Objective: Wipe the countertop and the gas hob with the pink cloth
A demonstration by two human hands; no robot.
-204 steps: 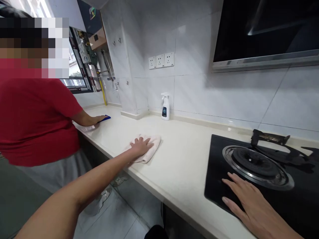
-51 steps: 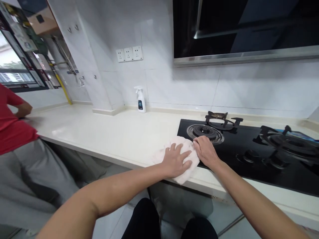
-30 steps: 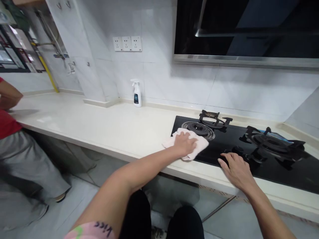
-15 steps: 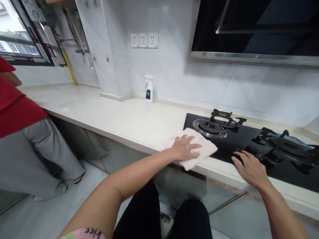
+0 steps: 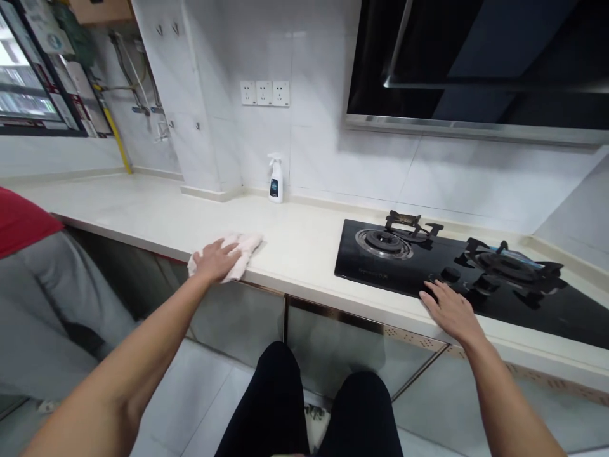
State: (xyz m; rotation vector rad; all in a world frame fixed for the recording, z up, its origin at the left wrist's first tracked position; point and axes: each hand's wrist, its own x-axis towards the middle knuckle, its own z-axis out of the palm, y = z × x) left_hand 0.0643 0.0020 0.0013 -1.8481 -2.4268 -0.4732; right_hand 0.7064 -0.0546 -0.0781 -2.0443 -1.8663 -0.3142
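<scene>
My left hand (image 5: 217,261) presses a pale pink cleaning cloth (image 5: 248,246) onto the front edge of the white countertop (image 5: 304,238), left of the hob. Its fingers curl over the cloth, which is bunched under the palm and sticks out on both sides. My right hand (image 5: 451,309) rests on the front edge of the black gas hob (image 5: 364,271), close to the control knobs (image 5: 450,275). It holds nothing, and its fingers are apart.
A white spray bottle (image 5: 275,179) stands by the wall, under the sockets (image 5: 264,93). Above the hob hangs a black range hood (image 5: 476,70). Pan supports (image 5: 412,227) rise from the hob. At the left stands a person in a red top (image 5: 23,222) and grey trousers.
My left hand has slid the cloth left along the counter, away from the hob's left corner. My right hand stays at the hob's front edge. The view has shifted to the right.
</scene>
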